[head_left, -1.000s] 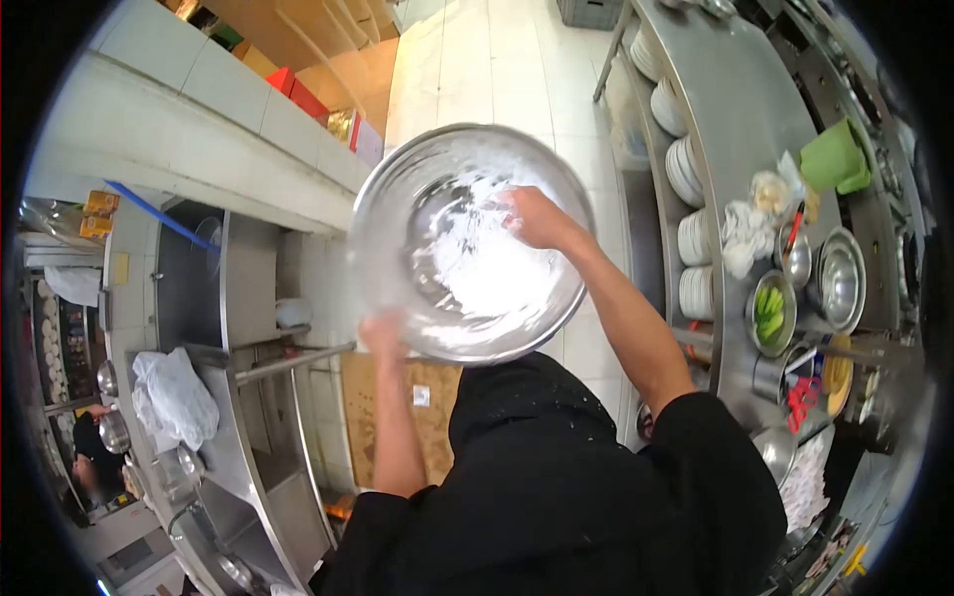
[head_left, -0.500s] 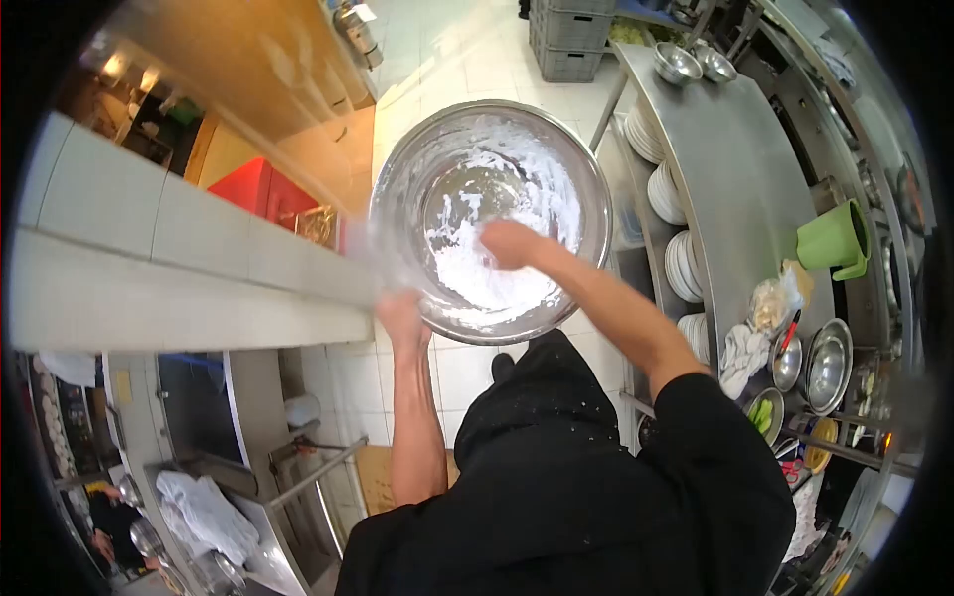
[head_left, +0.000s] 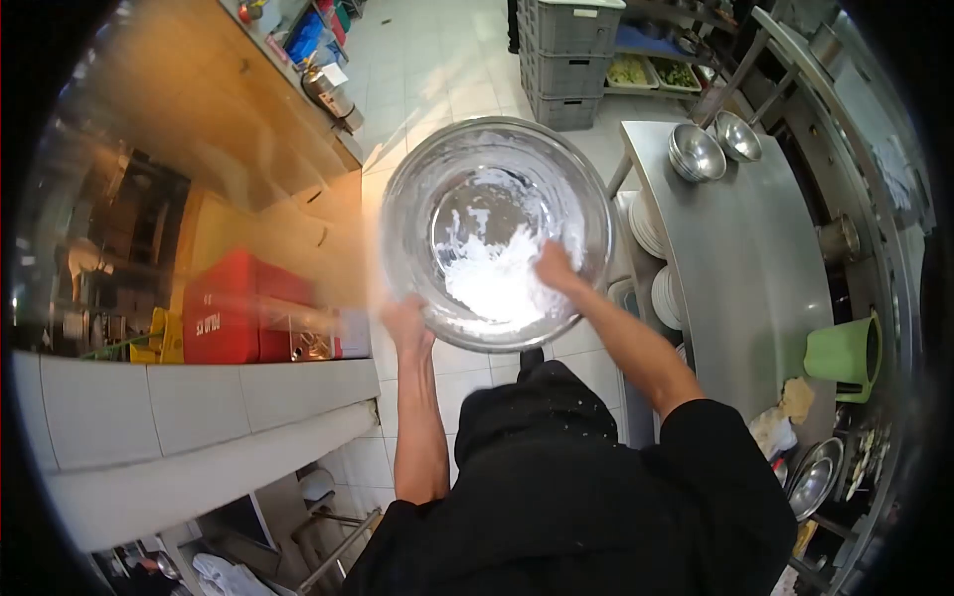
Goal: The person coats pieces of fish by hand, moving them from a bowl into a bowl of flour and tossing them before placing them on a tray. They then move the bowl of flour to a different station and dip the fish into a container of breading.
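Observation:
A large steel mixing bowl (head_left: pixel 405 214) is held up in front of my body above the tiled floor. White powder (head_left: pixel 492 283) lies in its bottom and clings to the wall in patches. My left hand (head_left: pixel 405 323) grips the bowl's near left rim with fingers wrapped round it. Inside the bowl, on the right, my right hand (head_left: pixel 559 266) is closed and touches the powder. Whether it holds any of the powder is hidden.
On the right, a steel table (head_left: pixel 735 258) carries steel bowls (head_left: pixel 698 152) and a green jug (head_left: pixel 843 356); plates (head_left: pixel 646 223) are stacked below. Grey crates (head_left: pixel 566 74) stand ahead. To the left, a red box (head_left: pixel 229 308) sits behind a tiled ledge (head_left: pixel 199 407).
My right hand has moved rightward within the bowl, and the powder is heaped differently. The view has turned, with more of the crates and red box showing. The left hand keeps the rim.

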Action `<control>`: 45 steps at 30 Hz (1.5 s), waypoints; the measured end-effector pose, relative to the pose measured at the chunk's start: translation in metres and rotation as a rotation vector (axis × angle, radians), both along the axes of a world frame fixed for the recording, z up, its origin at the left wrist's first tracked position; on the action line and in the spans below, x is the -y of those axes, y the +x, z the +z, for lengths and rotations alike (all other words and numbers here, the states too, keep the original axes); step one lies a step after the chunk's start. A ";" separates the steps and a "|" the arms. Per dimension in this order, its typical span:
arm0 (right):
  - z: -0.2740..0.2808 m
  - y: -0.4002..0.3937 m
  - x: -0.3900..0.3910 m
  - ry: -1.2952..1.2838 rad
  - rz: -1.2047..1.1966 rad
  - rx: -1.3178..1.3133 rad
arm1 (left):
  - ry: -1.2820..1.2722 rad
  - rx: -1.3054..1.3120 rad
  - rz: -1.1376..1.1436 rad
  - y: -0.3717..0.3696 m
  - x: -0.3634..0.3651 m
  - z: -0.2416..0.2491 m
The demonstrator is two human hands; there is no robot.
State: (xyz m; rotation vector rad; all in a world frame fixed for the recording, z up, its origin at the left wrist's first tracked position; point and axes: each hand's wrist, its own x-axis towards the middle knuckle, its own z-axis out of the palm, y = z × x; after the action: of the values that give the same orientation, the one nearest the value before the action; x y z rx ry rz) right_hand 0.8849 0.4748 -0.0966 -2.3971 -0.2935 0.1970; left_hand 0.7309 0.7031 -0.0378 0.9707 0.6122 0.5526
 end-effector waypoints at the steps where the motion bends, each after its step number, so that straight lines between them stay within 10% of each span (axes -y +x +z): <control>1: 0.002 -0.007 -0.003 0.058 0.084 -0.115 | 0.012 -0.020 0.021 0.013 0.002 -0.001; 12: 0.069 0.276 -0.136 0.253 -0.018 0.351 | 0.011 -0.030 -0.102 0.194 -0.009 0.019; 21: 0.050 0.340 -0.110 -0.394 1.032 0.013 | 0.120 -0.061 -0.196 0.397 -0.075 0.019; 31: 0.080 0.593 0.032 0.077 -0.353 0.348 | 0.198 -0.015 -0.560 0.622 0.011 0.058; 36: 0.033 0.583 0.138 -0.156 -0.067 0.142 | 0.228 -0.077 -0.665 0.720 0.070 0.033; 45: 0.025 0.657 0.140 -0.126 -0.898 -0.331 | 0.337 -0.025 -0.768 0.867 0.238 0.058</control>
State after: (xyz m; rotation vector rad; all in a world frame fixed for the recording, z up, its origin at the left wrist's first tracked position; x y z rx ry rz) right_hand 1.5415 0.3348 -0.0716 -2.3243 0.9525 0.1851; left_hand 1.5974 0.4654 0.0197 1.4303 0.1297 -0.0495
